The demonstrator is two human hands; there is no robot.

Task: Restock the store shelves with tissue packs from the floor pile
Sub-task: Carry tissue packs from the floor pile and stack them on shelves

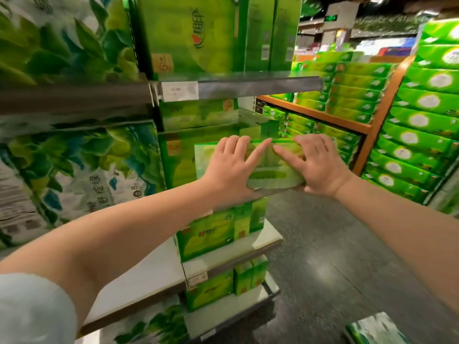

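The tissue pack (270, 162) sits between the two hands at the front of the middle shelf (260, 194), against the green packs behind the fingertips; it is a pale green, film-wrapped block with a darker green top edge, though motion blur hides its printing; it looks light and soft, likely to dent under a hard squeeze, and the glossy wrap is probably slippery, so the flat sides and the corners seem the best places to take hold; the left hand (231, 167) lies spread on its front with fingers curled over the top edge; the right hand (315, 162) does the same from the other side, fingers draped over the top; both hold the pack, apparently pressing it inward; another pack (372, 328) lies on the floor well below the right hand
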